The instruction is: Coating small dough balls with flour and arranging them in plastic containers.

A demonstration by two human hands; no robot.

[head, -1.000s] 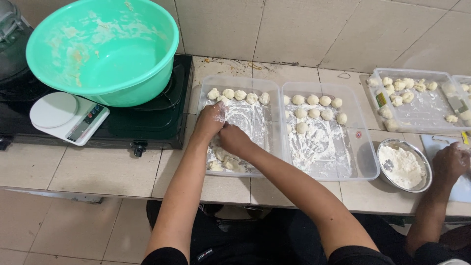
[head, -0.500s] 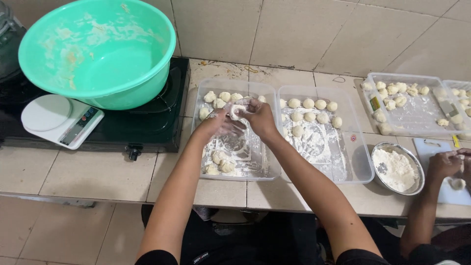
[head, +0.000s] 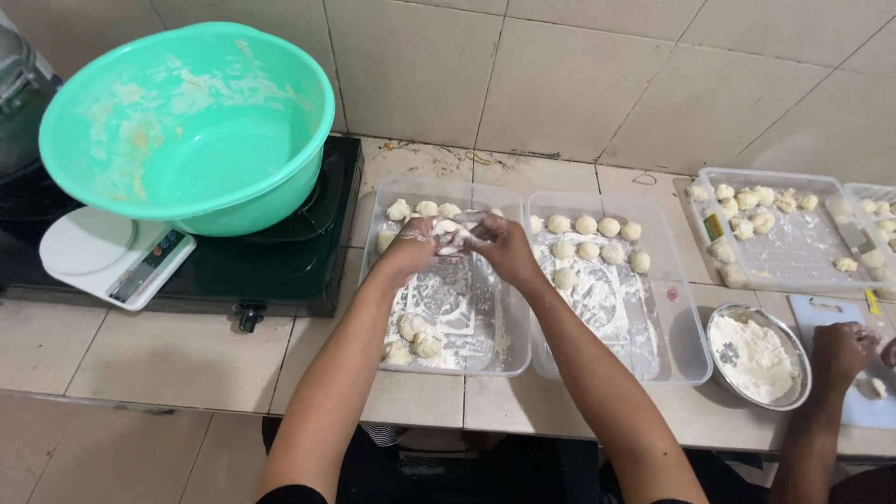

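Overhead view of a tiled bench (head: 187,359). Over approx. the last second both hands rose from the floured floor of the left clear plastic tray (head: 509,350) and met above its far end. Left hand (head: 411,250) and right hand (head: 499,245) now cup a small pale dough ball (head: 452,238) between them, grip closed round it, w/ the ball held just above the tray's back row of dough balls (head: 426,208). So this piece looks mid-shaping, not yet set down. Right tray (head: 686,359) has two rows. Another person's hand (head: 840,353) rests by a steel flour bowl (head: 795,399). Green plastic basin (head: 187,121) sits left, on a black stove (head: 280,271).
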